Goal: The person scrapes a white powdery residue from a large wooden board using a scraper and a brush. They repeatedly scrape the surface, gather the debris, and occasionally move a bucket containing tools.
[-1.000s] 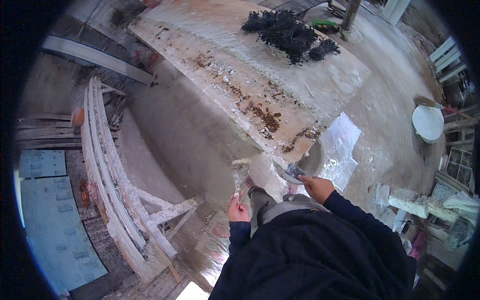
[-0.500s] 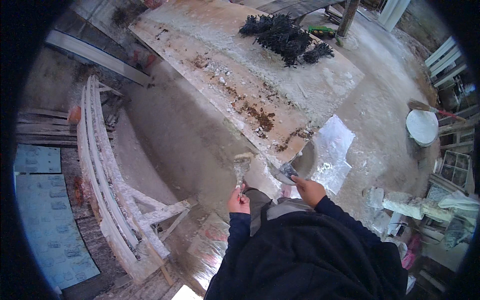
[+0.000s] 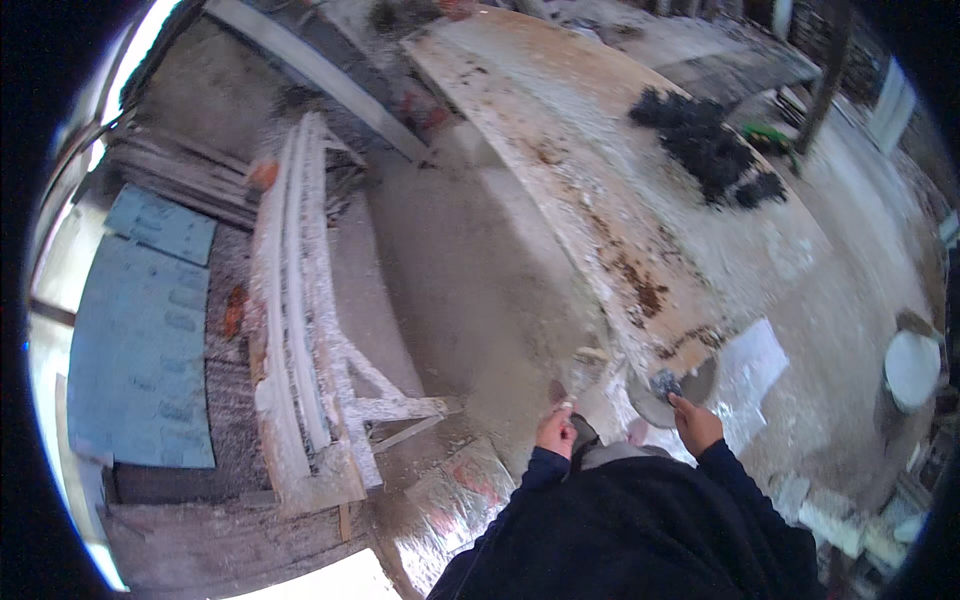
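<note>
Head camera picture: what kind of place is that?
Probably a dusty workshop, maybe for plaster: the long frame is crusted white, brown crumbs litter the big board, and the right hand grips a scraper-like tool.

The grey tool (image 3: 664,382) looks mottled, the tabletop (image 3: 640,210) rough, the pale sheet (image 3: 757,365) glossy, the sleeve (image 3: 745,487) matt cloth

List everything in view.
Dusty wooden board: one, tan, upper centre.
Bushy clump: one, black, on board.
Small object: one, green, beside clump.
Flat sheets: two, blue, far left.
Long wooden frame: one, whitish, left.
Crumpled sheet: one, silvery, centre right.
Round container: one, white, far right.
Round basin: one, grey, lower centre.
Clutter: uncounted, whitish, lower right.
Brushlike tool: one, pale, lower centre.
Flat scraper: one, dark, lower centre.
Left hand: one, dark-sleeved, holding tool.
Right hand: one, dark-sleeved, holding scraper.
</note>
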### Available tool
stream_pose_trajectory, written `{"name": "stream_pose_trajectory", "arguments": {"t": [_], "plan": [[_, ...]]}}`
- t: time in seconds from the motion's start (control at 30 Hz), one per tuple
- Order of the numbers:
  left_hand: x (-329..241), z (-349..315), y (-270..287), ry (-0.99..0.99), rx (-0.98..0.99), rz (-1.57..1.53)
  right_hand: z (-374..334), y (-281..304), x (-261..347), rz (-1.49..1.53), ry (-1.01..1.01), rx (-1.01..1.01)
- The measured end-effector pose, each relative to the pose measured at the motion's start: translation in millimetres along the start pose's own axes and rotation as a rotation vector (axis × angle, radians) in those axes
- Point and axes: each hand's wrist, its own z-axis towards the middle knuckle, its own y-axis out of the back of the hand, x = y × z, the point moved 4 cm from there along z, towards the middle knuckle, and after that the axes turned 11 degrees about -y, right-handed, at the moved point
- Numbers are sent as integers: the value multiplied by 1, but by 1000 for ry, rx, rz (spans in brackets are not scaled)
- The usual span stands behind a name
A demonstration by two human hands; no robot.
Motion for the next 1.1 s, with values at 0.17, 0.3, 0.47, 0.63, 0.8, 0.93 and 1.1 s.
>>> {"name": "stream_pose_trajectory", "arguments": {"t": [0.17,0.3,0.47,0.63,0.8,0.93,1.1], "plan": [[-10,-1,-31,55,23,-49,60,-23,36,65,46,-173],[-19,4,-41,31,39,-22,50,-10,34,21,40,-118],[-7,7,-19,54,-18,-159,31,0,29,-35,16,-86],[-15,5,-20,138,-154,-170,83,-16,48,68,31,-116],[-22,5,-6,105,-56,-203,44,-6,37,-16,17,-41],[-25,0,-15,112,-100,-155,53,-9,38,-59,10,-88],[-19,4,-14,120,-119,-143,54,-8,30,-73,9,-80]]}}
